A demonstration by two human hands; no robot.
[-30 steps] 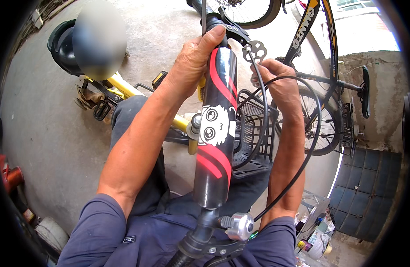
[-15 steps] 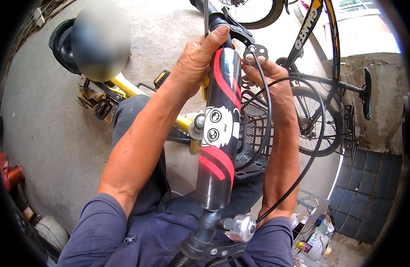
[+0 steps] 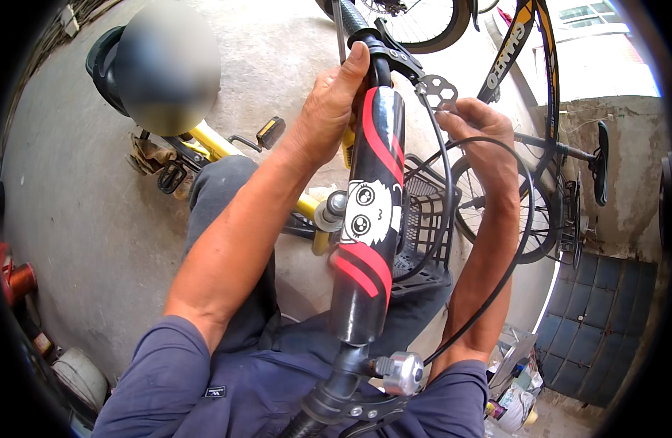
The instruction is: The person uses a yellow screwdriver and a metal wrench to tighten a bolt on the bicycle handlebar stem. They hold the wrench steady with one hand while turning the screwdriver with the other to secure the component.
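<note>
My left hand is closed at the far end of the handlebar, its thumb beside the bar. A thin metal shaft sticks out above it and a yellow handle below, lined up like one screwdriver; its tip is out of view. My right hand pinches a flat metal multi-hole spanner beside the brake lever. A black-and-red pad with a cartoon face wraps the bar. A silver bell sits at its near end.
A black basket hangs beyond the bar, with looping cables near my right arm. The yellow frame extends left towards a pedal. Another bicycle stands at right. A black saddle is partly blurred over at upper left.
My right hand has drawn away to the right with the spanner, now apart from the bar. The handlebar's far end has shifted slightly right. My left hand keeps its grip.
</note>
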